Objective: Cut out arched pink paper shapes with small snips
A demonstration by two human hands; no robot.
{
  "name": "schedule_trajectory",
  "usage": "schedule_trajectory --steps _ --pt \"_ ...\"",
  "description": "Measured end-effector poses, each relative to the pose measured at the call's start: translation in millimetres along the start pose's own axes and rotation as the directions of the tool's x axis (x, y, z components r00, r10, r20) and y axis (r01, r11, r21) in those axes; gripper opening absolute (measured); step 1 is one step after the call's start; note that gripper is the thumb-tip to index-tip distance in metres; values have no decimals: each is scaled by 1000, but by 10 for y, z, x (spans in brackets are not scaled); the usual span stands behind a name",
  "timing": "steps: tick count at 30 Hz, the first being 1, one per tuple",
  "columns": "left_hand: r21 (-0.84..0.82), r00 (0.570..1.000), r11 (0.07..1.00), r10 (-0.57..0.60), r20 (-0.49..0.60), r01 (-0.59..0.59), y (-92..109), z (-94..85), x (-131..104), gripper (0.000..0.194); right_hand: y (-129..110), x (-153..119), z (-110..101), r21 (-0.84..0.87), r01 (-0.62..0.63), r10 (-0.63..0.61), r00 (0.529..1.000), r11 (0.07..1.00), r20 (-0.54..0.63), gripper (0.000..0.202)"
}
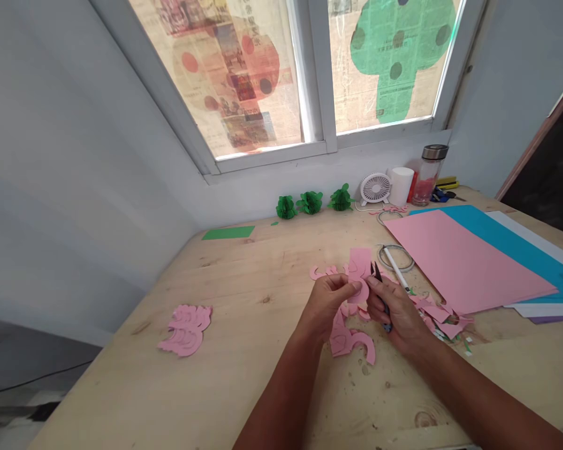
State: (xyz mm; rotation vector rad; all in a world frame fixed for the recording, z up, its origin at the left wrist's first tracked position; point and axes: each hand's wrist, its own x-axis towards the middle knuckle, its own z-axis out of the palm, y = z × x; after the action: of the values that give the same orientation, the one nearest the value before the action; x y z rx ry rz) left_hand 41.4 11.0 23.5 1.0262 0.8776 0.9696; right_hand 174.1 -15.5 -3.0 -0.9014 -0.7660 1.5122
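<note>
My left hand (331, 300) pinches a piece of pink paper (359, 259) between thumb and fingers, a little above the table. A curved outline shows on this paper, and its lower part is rounded. In my right hand (396, 312) is a pair of dark scissors (376, 271), with the blades pointing up beside the paper's right edge and slightly apart. Below my hands lie pink paper offcuts (340, 340), one of them a curved strip (366, 345). A stack of pink cut-out shapes (186, 329) rests farther left on the table.
On the right, pink sheets (464, 262) lie over blue (488, 231) and white ones. Beside them are a white pen (396, 267), wire rings (409, 265) and scraps (443, 315). Green paper ornaments (309, 202), a small fan (375, 189) and a glass bottle (426, 181) stand along the wall.
</note>
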Motion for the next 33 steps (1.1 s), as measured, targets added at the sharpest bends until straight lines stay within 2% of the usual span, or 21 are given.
schedule_trajectory --steps 8,11,16,23,30,33 --pt "42 998 999 -15 55 13 43 59 -43 34 -45 11 -4 59 37 -32 995 998 -95 41" --pt "64 997 998 -17 73 12 37 38 -25 30 -61 8 -11 61 21 -16 996 998 -87 40" --pt "41 1000 999 21 3 -21 14 -35 16 26 -70 6 -22 11 -32 32 996 999 -80 41" --pt "-38 992 993 -106 69 109 28 -48 1 26 -76 11 -35 23 -41 43 993 999 -105 33" --pt "-101 981 983 -140 135 154 17 -51 -4 25 -102 2 2 80 -95 100 993 992 -62 30" --pt "-122 985 982 -127 115 141 3 -33 1 26 -96 -2 34 41 -68 71 995 997 -75 31"
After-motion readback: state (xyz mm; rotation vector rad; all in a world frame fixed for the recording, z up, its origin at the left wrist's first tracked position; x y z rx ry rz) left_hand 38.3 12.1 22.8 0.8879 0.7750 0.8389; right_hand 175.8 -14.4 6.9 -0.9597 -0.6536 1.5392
